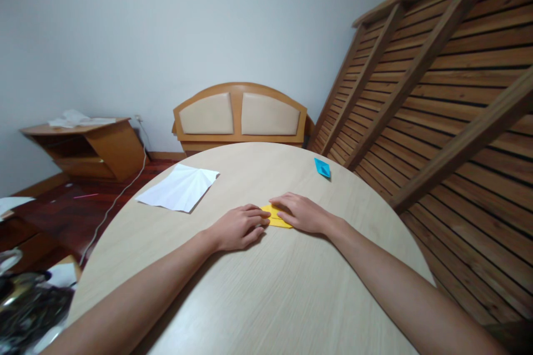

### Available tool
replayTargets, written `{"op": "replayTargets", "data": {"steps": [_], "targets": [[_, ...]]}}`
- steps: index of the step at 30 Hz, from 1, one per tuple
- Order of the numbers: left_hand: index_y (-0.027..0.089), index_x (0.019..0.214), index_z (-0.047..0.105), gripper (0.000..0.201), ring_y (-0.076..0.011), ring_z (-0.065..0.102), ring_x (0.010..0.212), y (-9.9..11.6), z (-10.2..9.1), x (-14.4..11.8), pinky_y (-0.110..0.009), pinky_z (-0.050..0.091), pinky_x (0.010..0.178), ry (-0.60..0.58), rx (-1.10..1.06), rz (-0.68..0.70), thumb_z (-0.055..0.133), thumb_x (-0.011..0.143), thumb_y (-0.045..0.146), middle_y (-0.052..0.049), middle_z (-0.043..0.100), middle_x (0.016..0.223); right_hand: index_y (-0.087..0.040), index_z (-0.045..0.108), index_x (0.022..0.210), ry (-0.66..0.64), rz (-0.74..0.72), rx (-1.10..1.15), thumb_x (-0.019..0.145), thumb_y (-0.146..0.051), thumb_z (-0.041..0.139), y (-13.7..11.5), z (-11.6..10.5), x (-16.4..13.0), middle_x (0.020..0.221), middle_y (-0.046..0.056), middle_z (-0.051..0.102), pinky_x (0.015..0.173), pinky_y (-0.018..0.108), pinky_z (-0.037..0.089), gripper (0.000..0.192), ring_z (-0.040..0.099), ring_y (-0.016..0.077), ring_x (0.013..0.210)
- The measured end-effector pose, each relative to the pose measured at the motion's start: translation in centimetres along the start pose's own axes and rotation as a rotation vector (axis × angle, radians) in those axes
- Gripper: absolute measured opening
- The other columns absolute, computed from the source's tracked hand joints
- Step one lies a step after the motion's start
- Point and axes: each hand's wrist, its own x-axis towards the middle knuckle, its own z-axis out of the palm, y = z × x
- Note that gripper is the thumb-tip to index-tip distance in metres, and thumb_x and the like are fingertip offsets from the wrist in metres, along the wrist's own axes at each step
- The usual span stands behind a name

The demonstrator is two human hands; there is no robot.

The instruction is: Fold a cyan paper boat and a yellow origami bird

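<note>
Paper, yellow and folded [275, 216], was pressed flat on the round wooden table [266, 288] between both hands. The left hand [239, 227] lay loosely curled on its left edge; the right hand [300, 213] covered its right side, fingers extended. White creased paper [179, 188] and a blue folded piece [322, 167] lay well apart.

Wall: plain pale grey-white, evenly lit, no window in view.
Headboard [240, 115]: wooden, arched, two beige padded panels, propped against the wall behind the table.
Slatted bed frame [441, 83]: dark wood, leaning steeply at the right.
Table [258, 288]: round, light wood-grain top.
Corner shelf [89, 147]: tan wood, tilted, white paper on top.
Floor [62, 216]: dark reddish boards.
Cable [119, 197]: white, trailing across the floor.
</note>
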Motion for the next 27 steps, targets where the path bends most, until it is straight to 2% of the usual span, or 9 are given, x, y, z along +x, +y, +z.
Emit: {"op": "replayTargets", "data": {"steps": [10,17,23,27], "targets": [[0.022,0.119,0.063,0.029,-0.0216,0.058,0.119,0.0,0.2,0.0,-0.039,0.045,0.106,0.010,0.002,0.002,0.046,0.096,0.026,-0.008,0.065,0.128,-0.020,0.062,0.126,0.024,-0.042,0.010,0.095,-0.021,0.052,-0.1,-0.2,0.1,0.120,0.010,0.069,0.096,0.036,0.047,0.033,0.061,0.0219,0.110],[0.019,0.113,0.066,0.028,-0.0216,0.059,0.107,0.3,-0.1,0.0,-0.035,0.049,0.098,0.033,0.031,-0.013,0.045,0.096,0.025,-0.010,0.063,0.115,-0.021,0.065,0.121,0.027,-0.050,0.042,0.093,-0.018,0.052,-0.5,-0.4,0.2,0.115,0.007,0.071,0.094,0.034,0.047,0.030,0.064,0.0207,0.105],[0.019,0.111,0.068,0.027,-0.0242,0.054,0.116,0.4,-0.3,0.0,-0.039,0.047,0.103,0.042,0.049,-0.025,0.047,0.095,0.025,-0.013,0.056,0.126,-0.021,0.066,0.118,0.028,-0.048,0.056,0.092,-0.017,0.054,-0.9,-0.3,0.1,0.111,0.006,0.072,0.090,0.032,0.048,0.029,0.066,0.0197,0.101],[0.020,0.112,0.067,0.027,-0.0236,0.054,0.119,0.4,-0.3,0.0,-0.039,0.046,0.105,0.031,0.054,-0.027,0.046,0.095,0.025,-0.011,0.054,0.132,-0.021,0.067,0.109,0.020,-0.024,0.045,0.091,-0.018,0.056,-1.0,-0.3,0.1,0.103,0.006,0.073,0.085,0.030,0.049,0.022,0.066,0.0192,0.093]]}}
